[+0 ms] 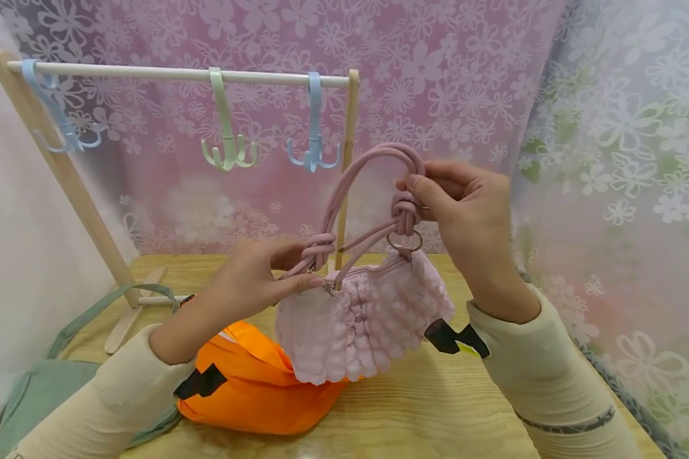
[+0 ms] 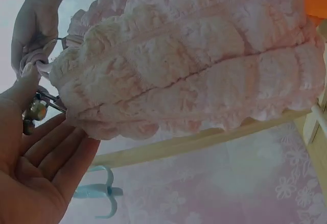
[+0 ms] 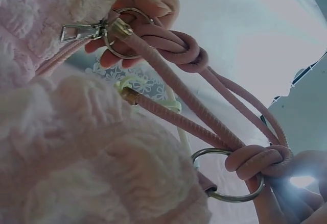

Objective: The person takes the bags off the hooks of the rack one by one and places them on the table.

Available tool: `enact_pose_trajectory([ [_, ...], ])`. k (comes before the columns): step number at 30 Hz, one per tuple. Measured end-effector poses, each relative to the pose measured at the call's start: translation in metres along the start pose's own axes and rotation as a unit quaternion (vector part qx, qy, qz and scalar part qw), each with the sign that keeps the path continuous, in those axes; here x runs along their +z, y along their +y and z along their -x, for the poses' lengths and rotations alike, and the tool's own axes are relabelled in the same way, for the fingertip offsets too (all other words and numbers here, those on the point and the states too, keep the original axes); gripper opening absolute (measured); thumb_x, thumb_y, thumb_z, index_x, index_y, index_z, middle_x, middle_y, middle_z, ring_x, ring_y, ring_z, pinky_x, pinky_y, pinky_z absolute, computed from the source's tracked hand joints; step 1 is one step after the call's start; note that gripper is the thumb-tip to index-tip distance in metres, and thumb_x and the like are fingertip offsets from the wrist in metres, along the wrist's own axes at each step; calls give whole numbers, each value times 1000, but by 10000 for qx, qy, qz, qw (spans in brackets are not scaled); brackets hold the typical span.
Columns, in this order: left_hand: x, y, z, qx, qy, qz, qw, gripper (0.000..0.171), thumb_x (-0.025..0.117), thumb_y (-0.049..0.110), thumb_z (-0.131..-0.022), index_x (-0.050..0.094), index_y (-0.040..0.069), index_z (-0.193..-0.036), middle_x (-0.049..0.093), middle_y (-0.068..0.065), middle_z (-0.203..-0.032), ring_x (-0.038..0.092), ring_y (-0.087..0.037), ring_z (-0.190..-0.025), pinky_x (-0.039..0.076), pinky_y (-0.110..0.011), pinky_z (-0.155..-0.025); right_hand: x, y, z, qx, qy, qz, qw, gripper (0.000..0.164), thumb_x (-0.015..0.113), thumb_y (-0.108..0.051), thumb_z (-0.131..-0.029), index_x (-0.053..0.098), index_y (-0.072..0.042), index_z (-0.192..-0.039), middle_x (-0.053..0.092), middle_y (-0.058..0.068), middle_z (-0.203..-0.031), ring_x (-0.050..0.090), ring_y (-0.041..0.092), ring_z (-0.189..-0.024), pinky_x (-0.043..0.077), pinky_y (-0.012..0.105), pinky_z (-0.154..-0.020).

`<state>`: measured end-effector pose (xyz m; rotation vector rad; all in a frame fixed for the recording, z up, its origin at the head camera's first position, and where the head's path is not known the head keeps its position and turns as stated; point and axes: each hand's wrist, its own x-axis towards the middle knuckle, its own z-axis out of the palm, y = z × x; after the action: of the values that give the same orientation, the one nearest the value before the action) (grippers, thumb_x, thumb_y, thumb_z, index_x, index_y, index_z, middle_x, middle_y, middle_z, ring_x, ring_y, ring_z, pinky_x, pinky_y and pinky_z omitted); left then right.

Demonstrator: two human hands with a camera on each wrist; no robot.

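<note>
A pink puffy handbag point(image 1: 358, 325) hangs in the air between both hands, with its corded handle point(image 1: 350, 182) arched above it. My left hand point(image 1: 252, 274) holds the knotted end of the handle at the bag's left, thumb along the strap. Up at the handle's right side, my right hand point(image 1: 465, 204) pinches the cord just above the other knot point(image 1: 406, 207). In the right wrist view a metal ring point(image 3: 237, 198) joins the knotted cord to the bag, and a zipper pull point(image 3: 82, 32) shows near the left fingers.
Behind the bag stands a wooden rack whose white bar point(image 1: 149, 71) carries a green hook point(image 1: 226, 137) and two blue hooks, one at right point(image 1: 314, 137). An orange bag point(image 1: 258, 389) lies on the wooden table point(image 1: 430, 408) below; a green bag point(image 1: 40, 395) lies at left.
</note>
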<state>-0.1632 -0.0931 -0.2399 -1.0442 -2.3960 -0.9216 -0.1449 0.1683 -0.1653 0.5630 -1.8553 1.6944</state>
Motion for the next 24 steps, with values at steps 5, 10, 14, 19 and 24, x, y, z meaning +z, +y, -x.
enact_pose_trajectory([
  [5, 10, -2, 8, -48, -54, 461, 9989, 20, 74, 18, -86, 73, 7, -103, 70, 4, -74, 61, -3, -57, 49, -21, -51, -5, 0, 5, 154, -172, 541, 9983, 19, 72, -8, -88, 72, 6, -101, 75, 6, -84, 72, 16, -75, 58, 24, -67],
  [10, 14, -3, 14, -487, -536, 1337, 9884, 18, 68, 14, -91, 71, 4, -107, 64, 4, -64, 49, -2, -47, 43, -19, -47, -13, 3, 11, 317, -430, 926, 9943, 23, 71, -12, -90, 71, 6, -104, 75, 3, -87, 73, 15, -77, 59, 25, -68],
  [14, 16, -7, 16, -843, -1002, 2126, 9683, 28, 64, 11, -94, 66, -2, -119, 73, -6, -84, 66, -6, -66, 56, -22, -62, -19, 6, 15, 517, -641, 1119, 9903, 25, 71, -18, -90, 72, 2, -106, 75, 2, -87, 73, 15, -78, 59, 27, -69],
  [19, 25, -17, 16, -1228, -1673, 3109, 9275, 39, 58, 15, -99, 56, -8, -130, 72, -15, -103, 71, -17, -87, 59, -33, -77, -26, 11, 20, 778, -896, 1215, 9855, 27, 72, -18, -90, 71, 4, -107, 75, 3, -86, 73, 16, -76, 59, 28, -68],
  [24, 39, -32, 18, -1528, -2010, 3692, 8944, 40, 57, 19, -99, 56, -8, -129, 70, -19, -108, 71, -26, -91, 58, -40, -80, -31, 27, 23, 1265, -1232, 1385, 9745, 30, 70, -18, -91, 69, 5, -110, 75, 6, -90, 72, 15, -77, 59, 28, -69],
])
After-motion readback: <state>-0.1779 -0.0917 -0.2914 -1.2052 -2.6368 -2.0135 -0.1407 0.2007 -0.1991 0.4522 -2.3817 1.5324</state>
